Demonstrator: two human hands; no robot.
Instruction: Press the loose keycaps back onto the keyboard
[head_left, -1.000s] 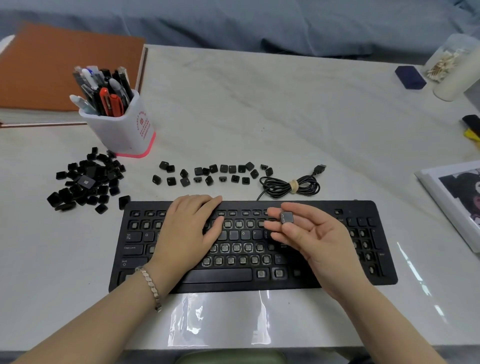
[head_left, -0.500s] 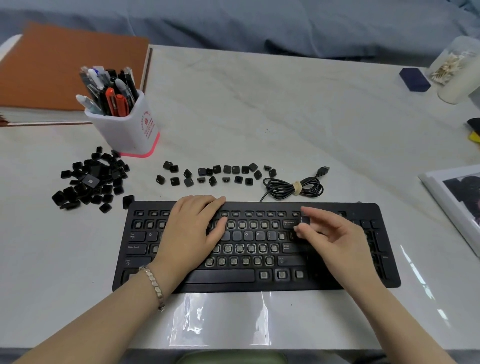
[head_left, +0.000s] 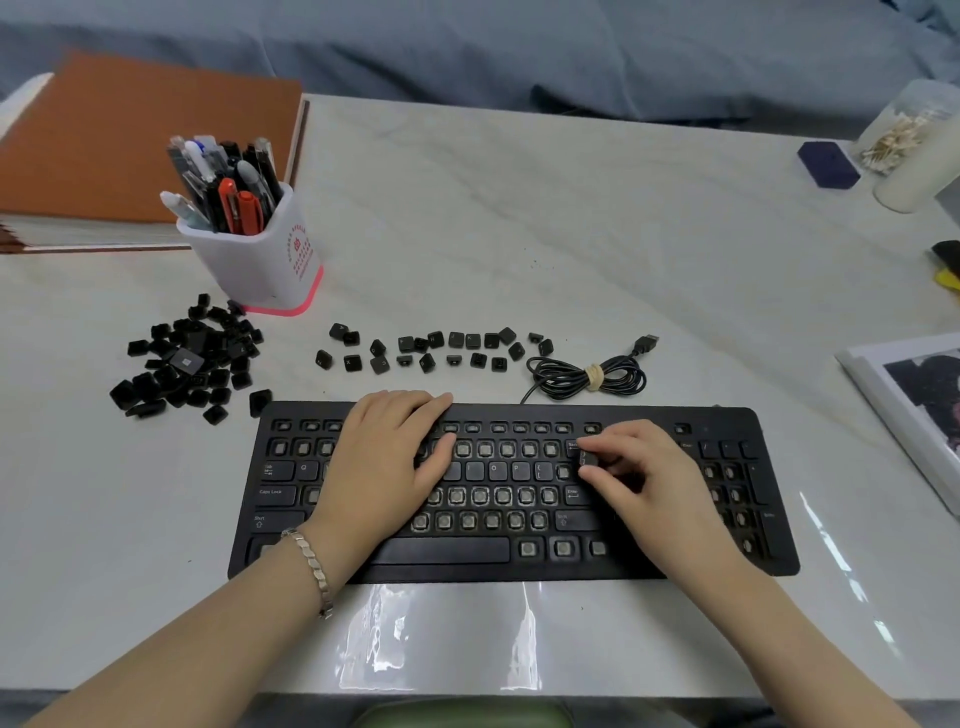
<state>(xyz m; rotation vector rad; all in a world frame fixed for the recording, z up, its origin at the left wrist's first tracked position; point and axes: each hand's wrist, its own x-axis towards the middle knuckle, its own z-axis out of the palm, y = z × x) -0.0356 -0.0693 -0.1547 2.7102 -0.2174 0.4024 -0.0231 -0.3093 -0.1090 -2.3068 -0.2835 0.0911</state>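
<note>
A black keyboard (head_left: 737, 561) lies near the table's front edge, with many bare switch posts and a few caps in place. My left hand (head_left: 384, 467) rests flat on its left-middle keys, fingers straight. My right hand (head_left: 644, 478) hovers over the right end of the main block and pinches a small black keycap (head_left: 586, 460) between thumb and forefinger, just left of the Enter key. A row of loose keycaps (head_left: 431, 351) lies behind the keyboard. A larger pile of keycaps (head_left: 187, 358) sits to the left.
A white pen cup (head_left: 260, 254) stands behind the pile. An orange-brown book (head_left: 119, 150) lies at the back left. The coiled USB cable (head_left: 587, 376) lies behind the keyboard. A photo print (head_left: 914, 410) is at the right edge, a jar (head_left: 919, 145) and dark box (head_left: 828, 163) at the back right.
My right hand turned palm-down and brought the keycap from above the keyboard down to the slot near Enter. The left hand stayed in place.
</note>
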